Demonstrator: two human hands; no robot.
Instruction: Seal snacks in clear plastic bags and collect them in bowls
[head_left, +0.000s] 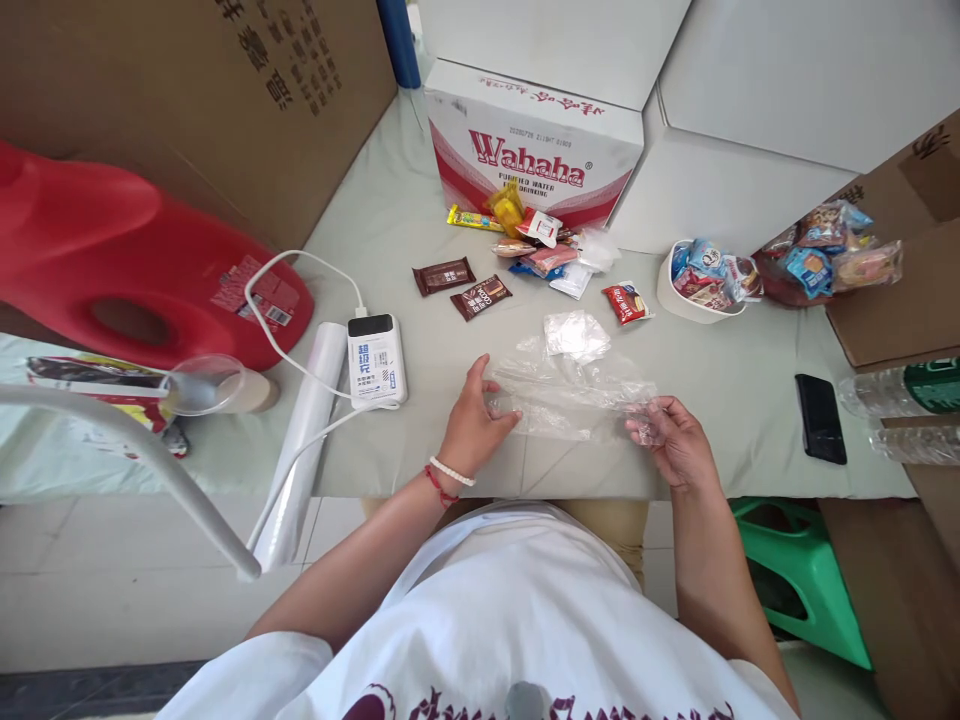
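Left hand: the left hand (474, 425), centre of the frame, rests on the left end of a clear plastic bag (570, 400), fingers curled over its edge and pinching the film.
Right hand: the right hand (671, 440), just right of centre, holds the bag's right end between fingertips and thumb.
Clear plastic bag: lies flat on the table (420, 220) between the two hands, stretched sideways; whether anything is inside cannot be told.
Second bag: a smaller crumpled plastic piece (576, 335) lies just above the held one, touching it.
White bowl: the white bowl (694, 295), right of centre, is heaped with wrapped snacks in blue and red packets.
Dark basket: at the right edge, a reddish container (784, 280) holds more wrapped snacks piled above its rim.
Loose snacks: two brown bars (461, 285) lie above the hands; a red packet (627, 302) sits beside the bowl; a small mixed heap (540, 245) lies against the Wahaha carton (536, 145).
Power bank: a white power bank (376, 360) with its cable lies left of the hands.
Phone: a black phone (820, 418) lies at the right.
Red jug: a red jug (150, 270) fills the left side.
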